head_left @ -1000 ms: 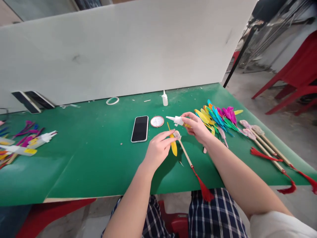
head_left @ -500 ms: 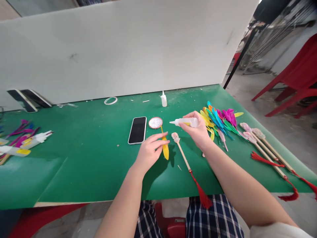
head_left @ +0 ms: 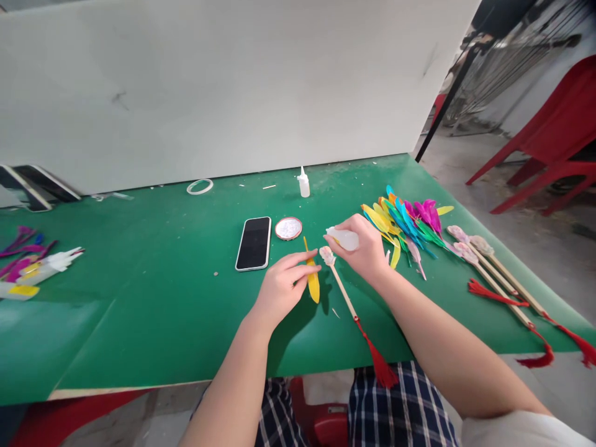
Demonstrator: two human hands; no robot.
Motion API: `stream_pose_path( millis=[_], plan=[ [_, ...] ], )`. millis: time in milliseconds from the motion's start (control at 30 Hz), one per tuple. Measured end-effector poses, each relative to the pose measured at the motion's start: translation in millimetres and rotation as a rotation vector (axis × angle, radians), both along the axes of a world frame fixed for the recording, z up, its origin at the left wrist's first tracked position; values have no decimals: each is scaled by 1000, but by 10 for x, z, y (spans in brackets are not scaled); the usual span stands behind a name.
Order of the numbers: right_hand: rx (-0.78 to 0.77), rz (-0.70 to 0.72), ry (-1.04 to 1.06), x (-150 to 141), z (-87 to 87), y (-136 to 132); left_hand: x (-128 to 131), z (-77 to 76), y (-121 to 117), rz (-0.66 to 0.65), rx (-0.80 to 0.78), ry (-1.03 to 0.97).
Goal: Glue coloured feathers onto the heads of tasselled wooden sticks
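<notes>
My left hand [head_left: 283,282] is closed on a yellow feather [head_left: 313,287], its bare quill sticking up past the fingers. My right hand [head_left: 365,251] grips a whitish squeeze bottle [head_left: 347,239], which lies nearly level with its narrow end to the left; its long tip no longer shows clearly. Between the hands, a wooden stick [head_left: 343,290] rests on the green table, a pale lumpy head [head_left: 327,255] at its top and a red tassel [head_left: 382,366] hanging over the near edge. Neither hand is seen holding the stick.
A phone [head_left: 254,243] and a round white dish [head_left: 288,228] lie beyond my left hand. Farther back stands a small nozzle bottle [head_left: 304,182]. To the right are colourful feathers [head_left: 405,217] and several tasselled sticks [head_left: 493,267]. More bottles [head_left: 51,264] lie left.
My right hand has drawn the bottle slightly left and turned it, so its long nozzle has gone from clear view. My left hand keeps the feather nearly in place. The camera view has shifted slightly.
</notes>
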State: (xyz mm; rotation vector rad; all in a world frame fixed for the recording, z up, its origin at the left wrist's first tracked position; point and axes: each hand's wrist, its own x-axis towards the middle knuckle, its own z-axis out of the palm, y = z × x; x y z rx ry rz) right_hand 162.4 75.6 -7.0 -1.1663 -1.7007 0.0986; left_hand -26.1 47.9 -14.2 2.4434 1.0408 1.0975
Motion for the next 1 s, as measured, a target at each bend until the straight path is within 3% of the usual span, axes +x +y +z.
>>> stream_pose_path(
  millis=[267, 700, 833, 1000],
  plan=[
    [3, -85, -111, -19, -5, -3, 10, -25, 7, -5, 14, 22],
    [31, -107, -252, -12, -39, 22, 35, -36, -2, -10, 10, 30],
    [-81, 5, 37, -36, -21, 10, 46, -18, -20, -11, -33, -2],
    [-558, 381, 815, -58, 13, 35, 32, 101, -65, -87, -211, -207]
  ],
)
